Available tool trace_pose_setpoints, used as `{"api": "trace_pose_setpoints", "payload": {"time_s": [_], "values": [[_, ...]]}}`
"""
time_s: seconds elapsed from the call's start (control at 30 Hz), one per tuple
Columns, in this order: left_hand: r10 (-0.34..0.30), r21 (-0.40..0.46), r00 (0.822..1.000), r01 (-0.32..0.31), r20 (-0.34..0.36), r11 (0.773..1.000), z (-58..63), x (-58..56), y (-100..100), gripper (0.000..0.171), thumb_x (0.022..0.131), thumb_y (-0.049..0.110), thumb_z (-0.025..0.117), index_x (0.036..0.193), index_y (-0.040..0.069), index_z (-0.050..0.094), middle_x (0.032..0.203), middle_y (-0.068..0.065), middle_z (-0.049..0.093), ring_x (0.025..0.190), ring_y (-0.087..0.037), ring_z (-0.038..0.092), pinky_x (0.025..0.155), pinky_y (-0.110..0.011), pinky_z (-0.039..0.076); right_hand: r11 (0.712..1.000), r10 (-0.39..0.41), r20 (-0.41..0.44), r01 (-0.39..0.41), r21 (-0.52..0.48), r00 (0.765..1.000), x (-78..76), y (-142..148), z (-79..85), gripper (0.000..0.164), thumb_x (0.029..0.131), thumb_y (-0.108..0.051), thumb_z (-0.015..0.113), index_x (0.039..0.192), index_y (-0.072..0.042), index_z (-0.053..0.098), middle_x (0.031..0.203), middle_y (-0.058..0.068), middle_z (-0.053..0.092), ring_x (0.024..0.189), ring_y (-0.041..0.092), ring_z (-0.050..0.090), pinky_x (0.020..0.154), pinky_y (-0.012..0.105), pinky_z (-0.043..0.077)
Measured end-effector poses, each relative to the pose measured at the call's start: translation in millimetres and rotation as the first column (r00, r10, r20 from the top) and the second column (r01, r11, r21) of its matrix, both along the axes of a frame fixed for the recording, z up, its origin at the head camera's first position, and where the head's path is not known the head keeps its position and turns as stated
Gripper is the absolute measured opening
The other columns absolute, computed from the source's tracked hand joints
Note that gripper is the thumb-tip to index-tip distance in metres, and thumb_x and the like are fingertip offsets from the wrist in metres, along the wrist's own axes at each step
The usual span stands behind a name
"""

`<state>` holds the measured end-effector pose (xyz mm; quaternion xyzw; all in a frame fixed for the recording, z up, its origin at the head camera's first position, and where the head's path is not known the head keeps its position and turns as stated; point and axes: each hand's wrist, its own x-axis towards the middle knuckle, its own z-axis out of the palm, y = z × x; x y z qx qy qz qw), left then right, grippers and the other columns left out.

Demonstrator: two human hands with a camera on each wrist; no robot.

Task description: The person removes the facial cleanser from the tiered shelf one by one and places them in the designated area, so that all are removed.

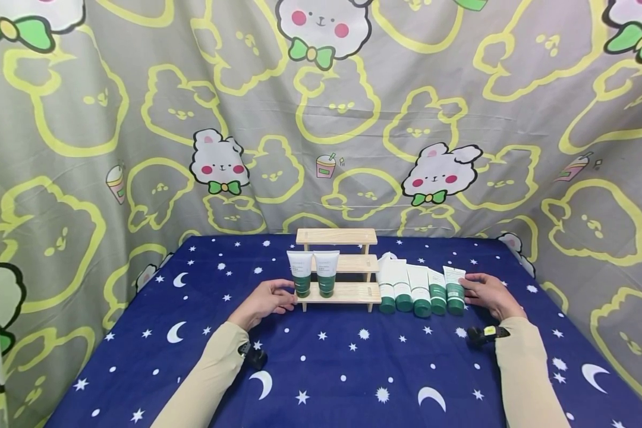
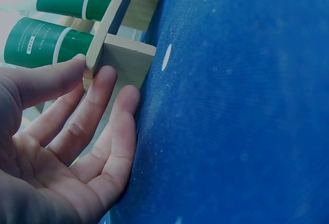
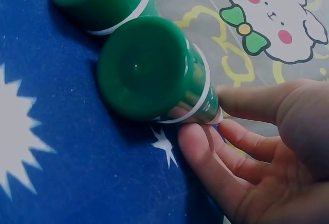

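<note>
A three-step wooden display shelf (image 1: 355, 292) stands on the table, with two white-and-green squeeze tubes (image 1: 326, 276) upright on the left part of its lowest step. At that step's left end is my left hand (image 1: 267, 299); in the left wrist view its thumb and forefinger pinch the board's end (image 2: 96, 54), and the other fingers bend beside the shelf leg. Right of the shelf, several similar tubes (image 1: 419, 291) lie in a row, green caps toward me. My right hand (image 1: 489, 294) pinches the rightmost squeeze tube (image 3: 144, 70) between thumb and fingers near its far end.
A dark blue cloth (image 1: 353, 380) with white moons and stars covers the table. Behind it hangs a grey curtain (image 1: 267, 107) printed with cartoon bears and rabbits. Black wrist cameras (image 1: 255, 356) are strapped to both sleeves.
</note>
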<state>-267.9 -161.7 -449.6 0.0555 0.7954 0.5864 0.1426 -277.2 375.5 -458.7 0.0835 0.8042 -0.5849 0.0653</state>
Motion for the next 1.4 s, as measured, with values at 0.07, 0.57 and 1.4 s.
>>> {"api": "trace_pose_setpoints", "payload": {"time_s": [0.07, 0.57, 1.4], "values": [[-0.001, 0.001, 1.0, 0.001, -0.001, 1.0, 0.1, -0.1, 0, 0.044, 0.094, 0.006, 0.071, 0.134, -0.006, 0.057, 0.099, -0.02, 0.076, 0.088, -0.031, 0.075, 0.074, -0.04, 0.06, 1.0, 0.007, 0.002, -0.007, 0.016, 1.0, 0.3, 0, 0.6, 0.061, 0.105, -0.018, 0.057, 0.143, 0.02, 0.029, 0.09, -0.004, 0.063, 0.074, 0.002, 0.067, 0.071, 0.024, 0.06], [0.0, 0.001, 1.0, 0.0, 0.013, 1.0, 2.4, 0.8, 0, 0.044, 0.094, 0.007, 0.071, 0.134, -0.006, 0.058, 0.099, -0.019, 0.076, 0.09, -0.032, 0.075, 0.076, -0.039, 0.06, 0.997, 0.029, 0.027, -0.031, 0.076, 0.999, 5.0, -4, 9.3, 0.054, 0.104, -0.015, 0.057, 0.137, 0.021, 0.033, 0.093, 0.002, 0.063, 0.075, 0.004, 0.066, 0.071, 0.027, 0.061], [-0.014, -0.006, 1.0, 0.014, 0.005, 1.0, 0.0, -1.4, -1, 0.044, 0.095, 0.006, 0.07, 0.135, -0.006, 0.056, 0.102, -0.022, 0.075, 0.09, -0.033, 0.074, 0.078, -0.042, 0.06, 0.95, 0.168, -0.216, -0.1, 0.297, 0.962, 15.9, -32, 62.8, 0.062, 0.106, -0.037, 0.056, 0.145, 0.008, 0.04, 0.135, 0.031, 0.053, 0.111, 0.03, 0.065, 0.091, 0.04, 0.059]]}}
